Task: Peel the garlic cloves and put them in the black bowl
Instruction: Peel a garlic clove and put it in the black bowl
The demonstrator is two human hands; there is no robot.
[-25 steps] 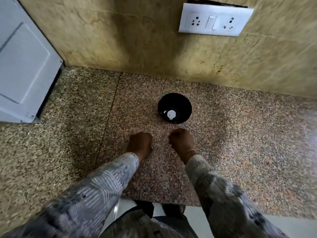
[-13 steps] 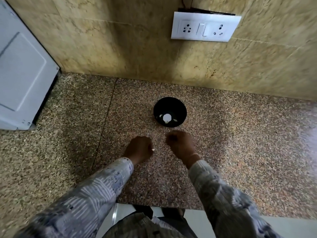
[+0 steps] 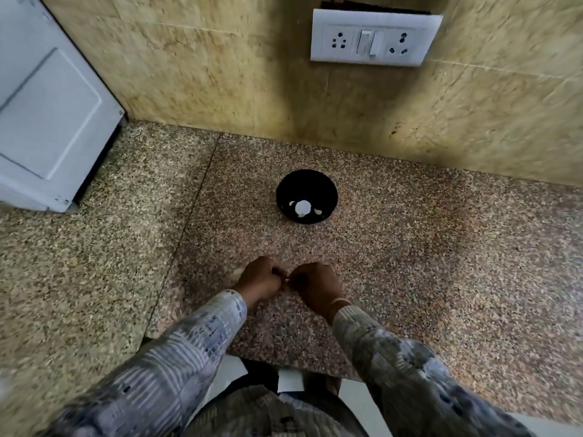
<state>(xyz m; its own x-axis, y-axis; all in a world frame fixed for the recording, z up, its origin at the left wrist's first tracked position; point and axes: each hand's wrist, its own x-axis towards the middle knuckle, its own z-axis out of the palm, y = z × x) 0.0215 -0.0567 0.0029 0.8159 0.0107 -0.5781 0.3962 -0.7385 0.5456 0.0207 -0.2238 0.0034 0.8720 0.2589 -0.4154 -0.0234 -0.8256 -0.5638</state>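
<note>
In the lower centre of the frame, the left hand [image 3: 260,280] and right hand [image 3: 317,285] meet over the speckled granite counter [image 3: 441,263]. Their fingers are curled in, pinching a small pale garlic clove [image 3: 286,280] that is mostly hidden between the fingertips. Above the hands and apart from them, the round black bowl [image 3: 307,187] holds a few white peeled cloves [image 3: 303,208].

Can't see fingertips of left hand [image 3: 260,280] or right hand [image 3: 317,287]: curled under, behind the knuckles. Can't identify pale speck [image 3: 286,280] between them, too small. Can't tell peeled from unpeeled among pale bits [image 3: 303,208] in black bowl [image 3: 307,187]. Can't see all of white appliance [image 3: 47,115], cropped at left edge. Can't resolve sleeves [image 3: 176,370] near bottom, smeared.
</note>
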